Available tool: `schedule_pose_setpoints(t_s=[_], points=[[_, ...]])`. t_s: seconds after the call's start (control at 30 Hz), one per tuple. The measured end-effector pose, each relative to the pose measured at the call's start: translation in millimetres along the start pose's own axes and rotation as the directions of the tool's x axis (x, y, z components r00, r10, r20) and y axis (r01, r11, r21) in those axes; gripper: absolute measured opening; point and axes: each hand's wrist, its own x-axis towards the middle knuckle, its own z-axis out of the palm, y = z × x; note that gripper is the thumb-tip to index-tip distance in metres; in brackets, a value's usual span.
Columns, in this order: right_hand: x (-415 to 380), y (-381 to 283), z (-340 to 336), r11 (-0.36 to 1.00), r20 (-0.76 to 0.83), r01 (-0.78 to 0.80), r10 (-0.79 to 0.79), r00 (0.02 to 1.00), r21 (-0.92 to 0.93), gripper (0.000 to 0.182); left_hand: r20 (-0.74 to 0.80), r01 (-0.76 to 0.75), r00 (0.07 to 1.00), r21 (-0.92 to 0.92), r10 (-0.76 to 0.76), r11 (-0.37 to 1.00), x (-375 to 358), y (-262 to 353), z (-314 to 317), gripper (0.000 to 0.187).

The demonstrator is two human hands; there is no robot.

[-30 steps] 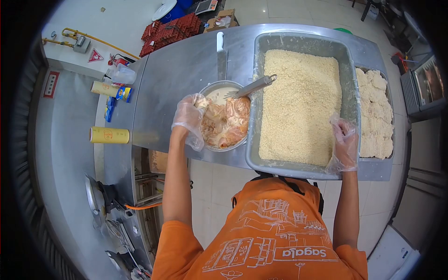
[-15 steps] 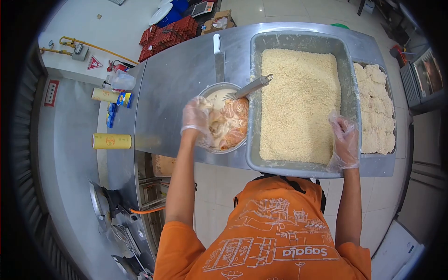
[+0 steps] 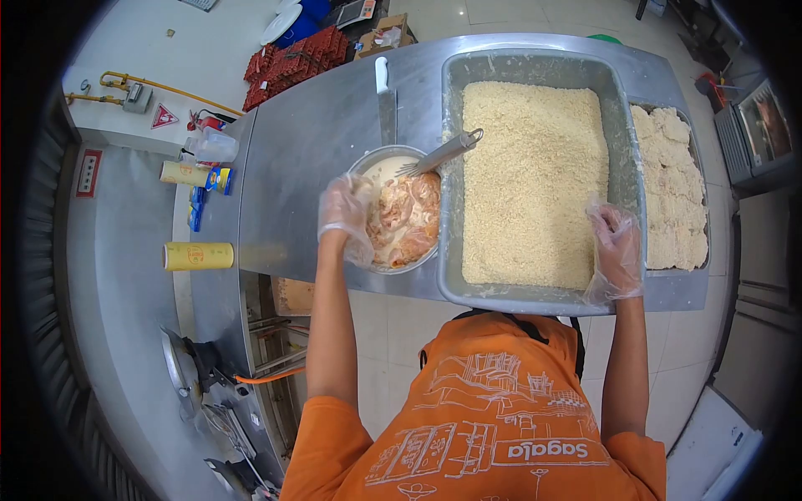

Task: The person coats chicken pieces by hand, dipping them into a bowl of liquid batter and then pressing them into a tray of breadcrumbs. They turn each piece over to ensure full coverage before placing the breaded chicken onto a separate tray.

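Observation:
A round metal bowl point(image 3: 374, 159) of battered chicken pieces point(image 3: 409, 219) stands on the steel table. My left hand point(image 3: 344, 213), in a clear plastic glove, reaches into the bowl's left side and touches the meat. A fork point(image 3: 441, 154) leans on the bowl's far rim. To the right is a large metal tub point(image 3: 623, 142) filled with breadcrumbs point(image 3: 535, 167). My right hand point(image 3: 616, 249), also gloved, rests at the tub's near right corner with fingers apart, holding nothing.
A tray of breaded pieces point(image 3: 673, 192) sits right of the tub. A knife point(image 3: 386, 100) lies on the steel table point(image 3: 309, 159) behind the bowl. Yellow rolls point(image 3: 199, 255) and bottles stand on the left ledge. Red packets point(image 3: 292, 52) lie on the floor beyond.
My left hand has shifted slightly right and deeper into the bowl among the chicken pieces. My right hand has stayed at the tub's corner.

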Motion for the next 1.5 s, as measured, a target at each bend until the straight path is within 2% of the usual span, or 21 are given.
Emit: schedule_pose_setpoints(t_s=[0.1, 0.2, 0.27, 0.3, 0.33, 0.4, 0.5, 0.53, 0.63, 0.77, 0.83, 0.9, 0.97, 1.03, 1.13, 1.17, 1.2, 1.23, 1.33, 1.43, 1.5], points=[[-0.9, -0.1, 1.2, 1.000, -0.009, -0.002, 0.002, 1.000, -0.010, 0.018, 0.102, -0.117, 0.990, 0.168, 0.100, 0.979, 5.0, -21.3, 38.3, 0.030], [-0.1, 2.5, 2.5, 0.999, 0.005, 0.007, -0.007, 1.000, -0.036, 0.019, 0.241, -0.318, 0.946, 0.585, 0.214, 0.746, 1.5, -5.9, 51.3, 0.034], [0.8, -0.7, 1.3, 0.999, 0.028, 0.013, -0.011, 1.000, -0.047, 0.019, 0.297, -0.139, 0.952, 0.196, 0.077, 0.971, 7.6, -19.1, 48.6, 0.036], [2.2, -0.6, 1.2, 0.999, 0.036, 0.017, -0.015, 0.999, -0.044, 0.019, 0.342, -0.023, 0.939, -0.012, 0.026, 1.000, 14.0, -29.4, 46.7, 0.038], [2.4, 0.4, 0.7, 0.999, 0.043, 0.017, -0.015, 0.999, -0.041, 0.019, 0.398, 0.104, 0.917, -0.212, -0.011, 0.972, 19.6, -38.9, 44.0, 0.041], [2.7, 0.3, -0.5, 1.000, 0.052, 0.004, -0.003, 0.999, -0.030, 0.020, 0.523, 0.358, 0.852, -0.539, -0.030, 0.762, 30.2, -51.3, 38.1, 0.048], [0.7, -1.9, -1.4, 1.000, 0.052, -0.024, 0.025, 0.998, -0.013, 0.019, 0.456, 0.384, 0.888, -0.671, -0.055, 0.634, 14.8, -27.7, 6.5, 0.051], [-0.3, -1.8, -0.5, 1.000, 0.043, -0.021, 0.021, 0.999, -0.011, 0.017, 0.472, 0.370, 0.881, -0.686, -0.004, 0.626, 16.8, -30.8, 0.3, 0.051], [-0.2, 3.1, 0.7, 1.000, 0.046, -0.003, 0.004, 0.999, -0.017, 0.016, 0.291, 0.281, 0.955, -0.843, -0.051, 0.458, 5.7, -7.0, -20.6, 0.049], [0.4, 10.7, 3.5, 0.999, 0.043, 0.044, -0.044, 0.998, -0.015, 0.016, 0.344, 0.312, 0.939, -0.834, -0.014, 0.454, 13.0, -11.2, -28.7, 0.040], [1.3, 6.0, 1.3, 0.999, 0.069, -0.007, 0.009, 0.998, -0.041, 0.020, 0.376, 0.331, 0.927, -0.817, 0.001, 0.473, 25.8, -33.5, -15.9, 0.033], [2.0, 2.5, -0.6, 0.998, 0.083, -0.030, 0.035, 0.996, -0.063, 0.023, 0.173, 0.141, 0.984, -0.644, -0.037, 0.752, 33.5, -46.3, 6.7, 0.030], [2.0, 1.3, -1.6, 0.997, 0.095, -0.024, 0.032, 0.995, -0.079, 0.023, 0.014, -0.019, 1.000, -0.358, 0.025, 0.933, 35.5, -55.2, 34.5, 0.030], [2.2, 3.7, -0.5, 0.998, 0.094, -0.038, 0.043, 0.995, -0.058, 0.024, -0.066, -0.155, 0.986, -0.014, 0.153, 0.988, 34.2, -53.9, 58.7, 0.032], [2.5, 6.1, 0.0, 0.997, 0.099, -0.035, 0.041, 0.994, -0.064, 0.025, -0.074, -0.021, 0.997, 0.006, 0.022, 1.000, 19.5, -34.3, 70.2, 0.031], [2.4, 6.6, -0.3, 0.997, 0.103, -0.029, 0.037, 0.994, -0.074, 0.025, 0.031, 0.107, 0.994, -0.327, -0.103, 0.939, 16.9, -29.4, 63.7, 0.031], [2.3, 6.5, -0.1, 0.997, 0.099, -0.032, 0.039, 0.994, -0.069, 0.025, 0.168, 0.248, 0.969, -0.606, -0.183, 0.756, 14.8, -23.1, 53.3, 0.030], [1.9, 6.0, 0.5, 0.997, 0.094, -0.034, 0.040, 0.995, -0.064, 0.025, 0.318, 0.380, 0.925, -0.793, -0.208, 0.477, 13.8, -19.4, 44.3, 0.029], [2.6, 3.3, 1.4, 0.997, 0.098, -0.057, 0.062, 0.993, -0.054, 0.025, 0.258, 0.303, 0.952, -0.863, -0.163, 0.404, 8.4, -21.4, 26.8, 0.026], [2.1, -4.0, -2.0, 0.996, 0.114, -0.068, 0.074, 0.991, -0.057, 0.025, 0.279, 0.337, 0.938, -0.870, -0.205, 0.360, 14.4, -30.4, 18.1, 0.028], [2.2, -4.1, -1.1, 0.997, 0.106, -0.062, 0.067, 0.992, -0.046, 0.025, 0.078, 0.223, 0.963, -0.771, -0.258, 0.597, 16.9, -29.6, 27.9, 0.029]])
